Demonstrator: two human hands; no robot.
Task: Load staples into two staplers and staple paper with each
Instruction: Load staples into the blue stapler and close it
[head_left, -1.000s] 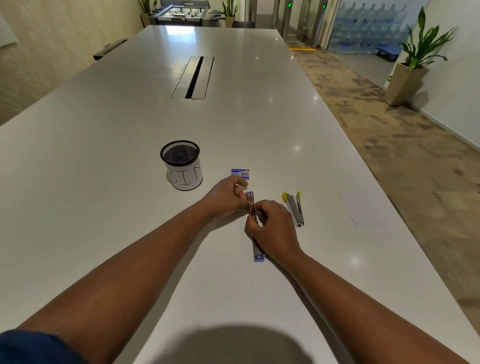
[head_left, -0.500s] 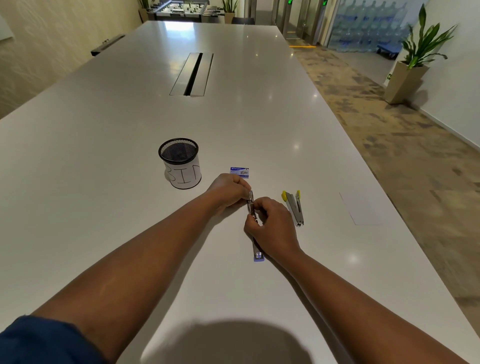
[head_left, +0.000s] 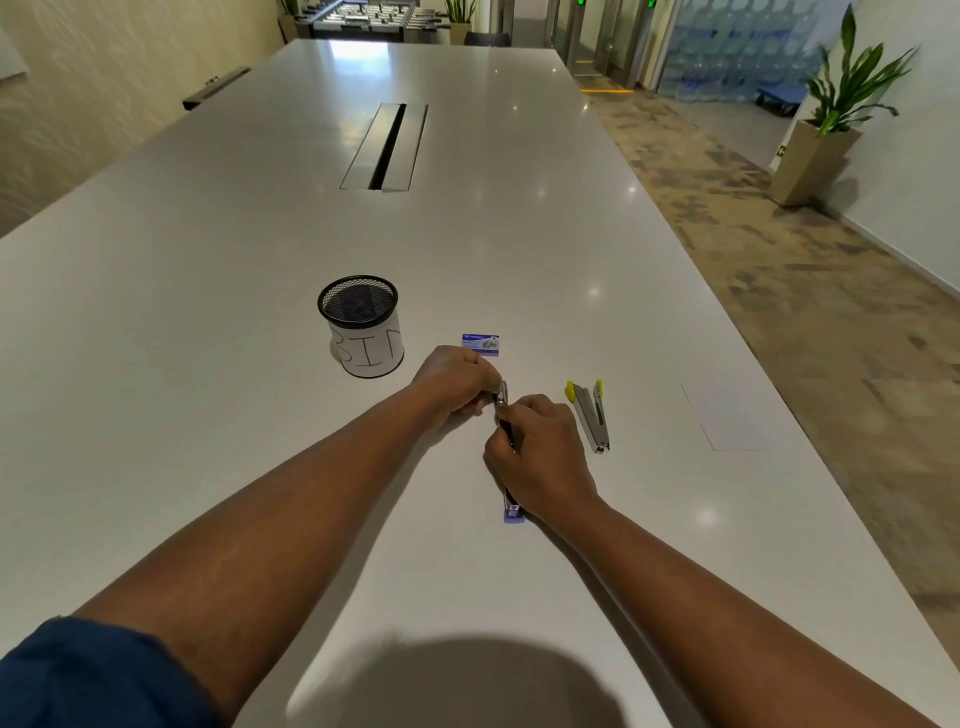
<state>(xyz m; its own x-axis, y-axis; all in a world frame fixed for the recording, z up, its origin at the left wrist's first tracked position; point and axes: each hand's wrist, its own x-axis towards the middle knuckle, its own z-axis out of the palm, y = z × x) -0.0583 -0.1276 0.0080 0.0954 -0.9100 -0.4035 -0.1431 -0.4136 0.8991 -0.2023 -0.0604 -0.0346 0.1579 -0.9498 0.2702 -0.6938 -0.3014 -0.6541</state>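
Observation:
A purple stapler lies lengthwise on the white table, and both my hands are on it. My right hand covers its middle and grips it. My left hand pinches its metal front end. Only the purple rear end and a bit of metal at the front show. A yellow-tipped stapler lies opened out just right of my hands. A small blue staple box sits behind my left hand. A white sheet of paper lies near the table's right edge.
A black mesh cup labelled BIN stands left of the staple box. A cable slot runs along the table's middle, farther back. The right table edge drops to a carpeted floor with a potted plant.
My left hand has closed down lower over the stapler's front end, and the metal part it held raised now lies nearly flat. My right hand stays in place.

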